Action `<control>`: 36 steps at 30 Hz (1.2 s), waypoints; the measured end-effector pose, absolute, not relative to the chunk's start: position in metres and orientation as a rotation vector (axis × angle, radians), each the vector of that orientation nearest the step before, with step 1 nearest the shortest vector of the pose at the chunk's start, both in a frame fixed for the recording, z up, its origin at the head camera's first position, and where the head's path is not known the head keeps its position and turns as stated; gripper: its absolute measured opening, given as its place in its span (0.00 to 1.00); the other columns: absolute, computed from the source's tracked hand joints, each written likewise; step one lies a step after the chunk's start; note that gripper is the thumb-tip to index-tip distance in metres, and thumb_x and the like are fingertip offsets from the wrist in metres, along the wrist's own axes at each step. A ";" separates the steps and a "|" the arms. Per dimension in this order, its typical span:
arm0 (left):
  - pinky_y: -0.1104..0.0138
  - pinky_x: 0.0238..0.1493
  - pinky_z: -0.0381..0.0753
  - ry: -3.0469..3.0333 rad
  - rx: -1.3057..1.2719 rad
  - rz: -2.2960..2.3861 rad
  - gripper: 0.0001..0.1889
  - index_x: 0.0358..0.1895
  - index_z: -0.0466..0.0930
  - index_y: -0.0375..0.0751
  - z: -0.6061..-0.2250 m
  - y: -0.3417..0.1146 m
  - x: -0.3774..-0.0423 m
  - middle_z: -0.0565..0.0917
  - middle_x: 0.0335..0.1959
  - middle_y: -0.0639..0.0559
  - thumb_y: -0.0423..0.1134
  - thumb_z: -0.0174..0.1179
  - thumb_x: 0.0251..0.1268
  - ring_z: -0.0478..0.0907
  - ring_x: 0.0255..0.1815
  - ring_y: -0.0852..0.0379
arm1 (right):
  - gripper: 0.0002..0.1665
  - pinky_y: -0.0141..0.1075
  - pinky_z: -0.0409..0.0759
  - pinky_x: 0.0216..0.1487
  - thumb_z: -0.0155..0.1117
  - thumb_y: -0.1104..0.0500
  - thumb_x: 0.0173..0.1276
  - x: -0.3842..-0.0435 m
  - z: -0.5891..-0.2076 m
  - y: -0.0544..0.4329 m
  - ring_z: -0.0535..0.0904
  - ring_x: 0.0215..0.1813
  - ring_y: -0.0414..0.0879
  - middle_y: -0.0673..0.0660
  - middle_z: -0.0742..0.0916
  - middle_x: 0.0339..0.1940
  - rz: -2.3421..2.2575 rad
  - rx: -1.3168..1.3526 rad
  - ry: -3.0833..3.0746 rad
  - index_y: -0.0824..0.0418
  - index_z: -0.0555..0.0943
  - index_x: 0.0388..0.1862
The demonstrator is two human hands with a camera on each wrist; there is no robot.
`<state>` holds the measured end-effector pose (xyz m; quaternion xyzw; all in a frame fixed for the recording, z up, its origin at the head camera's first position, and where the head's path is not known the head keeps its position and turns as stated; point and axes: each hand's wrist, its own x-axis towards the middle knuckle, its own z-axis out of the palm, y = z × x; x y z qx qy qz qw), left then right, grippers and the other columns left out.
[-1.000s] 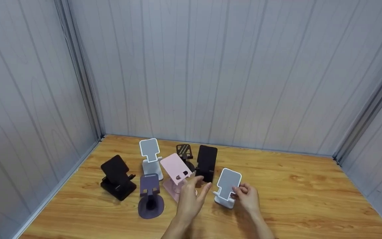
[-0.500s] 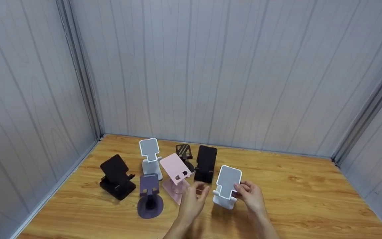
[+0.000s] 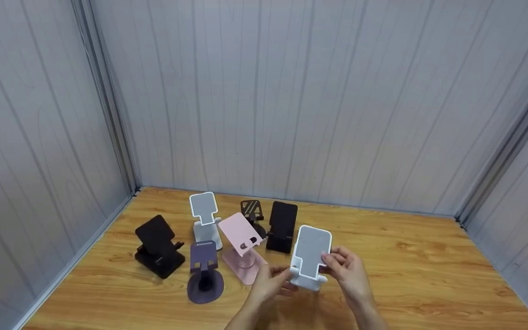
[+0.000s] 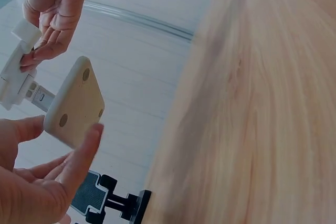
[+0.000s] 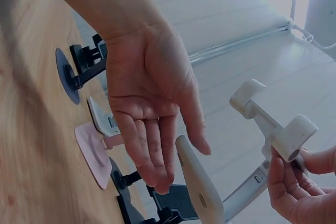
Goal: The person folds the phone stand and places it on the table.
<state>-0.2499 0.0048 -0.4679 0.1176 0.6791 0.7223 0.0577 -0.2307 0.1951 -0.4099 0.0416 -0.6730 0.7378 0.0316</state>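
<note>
Ok so the white phone stand points its long axis roughly one o'clock; right hand pinches it at four, left hand loosely straddles its base at eight, ungripped.

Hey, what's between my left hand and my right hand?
The white grey-padded phone stand, gripped by the right hand; the head view shows it.

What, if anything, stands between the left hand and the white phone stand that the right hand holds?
Nothing visible. The left hand is close beside the white phone stand, at its base, with no other object between them; whether they touch, I cannot tell. The pink phone stand is farther left, out of this path.
</note>
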 end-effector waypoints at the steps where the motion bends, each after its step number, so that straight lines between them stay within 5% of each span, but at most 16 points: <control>1: 0.57 0.40 0.96 2.019 0.355 2.199 0.20 0.57 0.76 0.06 -0.467 0.005 -0.249 0.89 0.45 0.20 0.28 0.55 0.77 0.94 0.38 0.37 | 0.08 0.29 0.90 0.46 0.52 0.76 0.81 -0.230 -0.409 0.195 0.87 0.37 0.35 0.43 0.89 0.31 2.268 0.135 -2.073 0.69 0.79 0.47; 9: 0.63 0.42 0.95 1.883 0.344 2.282 0.16 0.53 0.76 0.04 -0.462 0.010 -0.243 0.87 0.45 0.16 0.21 0.53 0.73 0.94 0.36 0.45 | 0.10 0.29 0.91 0.47 0.55 0.76 0.80 -0.226 -0.408 0.200 0.88 0.38 0.35 0.42 0.91 0.32 2.288 0.216 -2.075 0.65 0.81 0.46; 14: 0.67 0.39 0.94 1.881 0.333 2.292 0.16 0.52 0.77 0.04 -0.457 0.012 -0.239 0.86 0.45 0.15 0.20 0.52 0.72 0.93 0.33 0.51 | 0.09 0.30 0.91 0.47 0.66 0.75 0.74 -0.225 -0.405 0.205 0.89 0.39 0.35 0.43 0.92 0.34 2.286 0.263 -2.114 0.68 0.82 0.49; 18: 0.65 0.41 0.95 1.859 0.328 2.295 0.15 0.53 0.76 0.04 -0.454 0.014 -0.236 0.86 0.46 0.15 0.20 0.53 0.73 0.93 0.34 0.49 | 0.18 0.30 0.91 0.46 0.76 0.72 0.67 -0.224 -0.403 0.208 0.89 0.39 0.35 0.45 0.92 0.35 2.258 0.232 -2.157 0.72 0.81 0.53; 22: 0.64 0.42 0.95 1.841 0.342 2.307 0.15 0.54 0.76 0.04 -0.451 0.014 -0.234 0.86 0.47 0.14 0.20 0.54 0.75 0.94 0.37 0.45 | 0.17 0.29 0.91 0.45 0.75 0.75 0.67 -0.224 -0.401 0.207 0.89 0.38 0.35 0.45 0.91 0.32 2.230 0.180 -2.166 0.72 0.80 0.51; 28: 0.68 0.38 0.94 1.813 0.306 2.317 0.15 0.54 0.76 0.04 -0.449 0.016 -0.232 0.87 0.45 0.16 0.20 0.54 0.74 0.90 0.29 0.61 | 0.14 0.29 0.91 0.44 0.71 0.79 0.67 -0.223 -0.400 0.200 0.88 0.36 0.36 0.45 0.90 0.29 2.178 0.100 -2.122 0.74 0.81 0.49; 36: 0.72 0.36 0.92 1.795 0.319 2.303 0.16 0.55 0.76 0.04 -0.444 0.015 -0.229 0.86 0.47 0.15 0.20 0.53 0.75 0.89 0.28 0.64 | 0.16 0.27 0.90 0.41 0.73 0.81 0.63 -0.221 -0.401 0.192 0.86 0.35 0.35 0.46 0.90 0.29 2.022 0.057 -2.083 0.83 0.78 0.48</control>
